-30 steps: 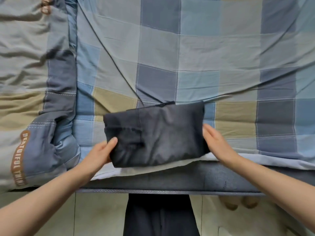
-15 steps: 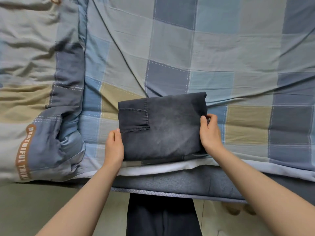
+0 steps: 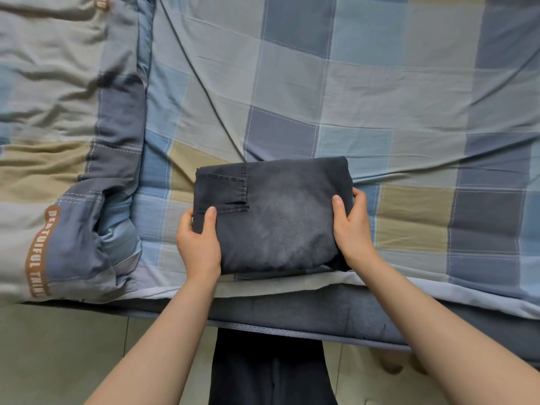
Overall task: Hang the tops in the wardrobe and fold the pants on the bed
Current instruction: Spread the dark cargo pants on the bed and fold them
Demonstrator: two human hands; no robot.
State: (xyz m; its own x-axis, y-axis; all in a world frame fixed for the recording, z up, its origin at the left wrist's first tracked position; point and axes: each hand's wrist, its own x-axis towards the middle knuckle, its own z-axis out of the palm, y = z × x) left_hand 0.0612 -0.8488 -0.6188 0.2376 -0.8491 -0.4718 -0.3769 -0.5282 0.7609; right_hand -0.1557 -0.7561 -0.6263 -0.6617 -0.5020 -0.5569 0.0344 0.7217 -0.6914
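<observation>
Dark grey jeans (image 3: 277, 217), folded into a thick rectangle with a back pocket facing up at the left, lie near the front edge of the bed (image 3: 380, 97). My left hand (image 3: 198, 244) grips the bundle's left edge, thumb on top by the pocket and fingers underneath. My right hand (image 3: 353, 229) grips the right edge the same way, thumb on top. The jeans sit between both hands, resting on the checked sheet.
A bunched quilt (image 3: 67, 171) with brown lettering fills the bed's left side. The checked sheet stretches behind and to the right of the jeans. The dark mattress edge (image 3: 336, 311) runs along the front, with tiled floor (image 3: 58, 361) and my dark trousers below.
The folded jeans were turned over so the pocket faces up and set a little farther onto the bed. Both hands shifted from flat against the sides to gripping the edges.
</observation>
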